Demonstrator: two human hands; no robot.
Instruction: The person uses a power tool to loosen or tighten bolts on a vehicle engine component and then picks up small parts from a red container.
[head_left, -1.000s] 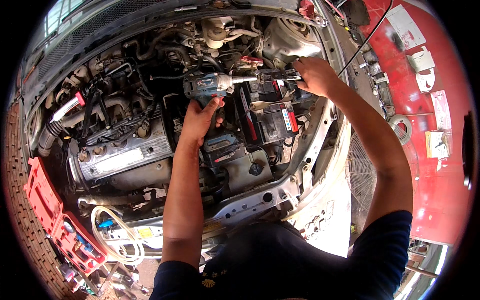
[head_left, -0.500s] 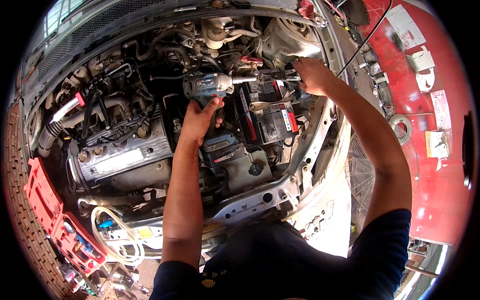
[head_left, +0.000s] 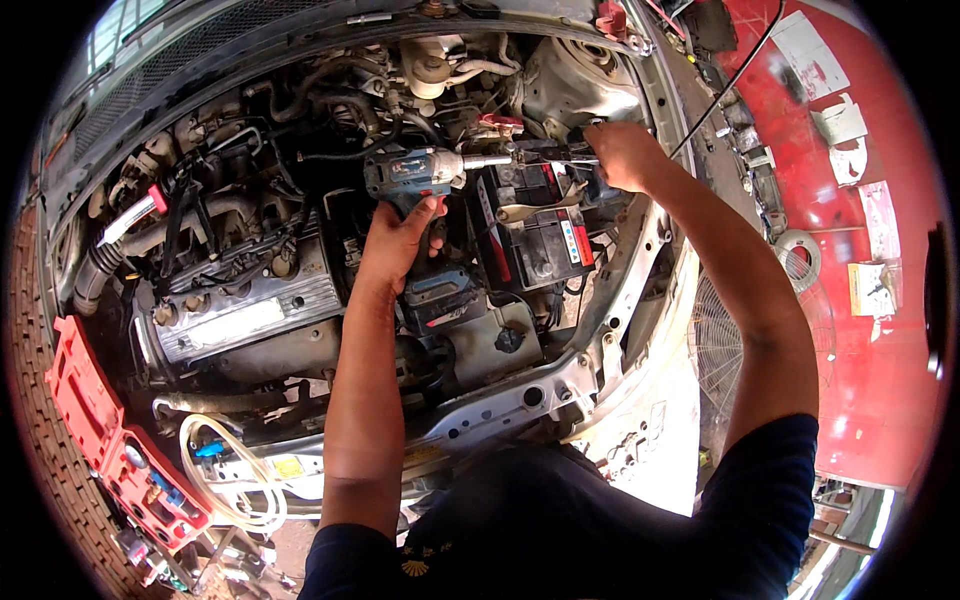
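Head view. We record scarcely any change across the last second: both hands keep their places, so the socket (head_left: 487, 160) stays in line with the dark metal piece (head_left: 555, 155).

Left hand (head_left: 398, 245): wrapped round the grip of a power drill (head_left: 410, 170), blue-grey plastic, over the engine bay (head_left: 490, 408), towards its far edge. Socket: smooth, bright cylinder.

Right hand (head_left: 628, 157): curled about the narrow piece's outer end, near the bay's right edge; finer hold hidden from us.

Nearby: car battery (head_left: 543, 258), boxy, black; flat, dull bar (head_left: 520, 213) across it.
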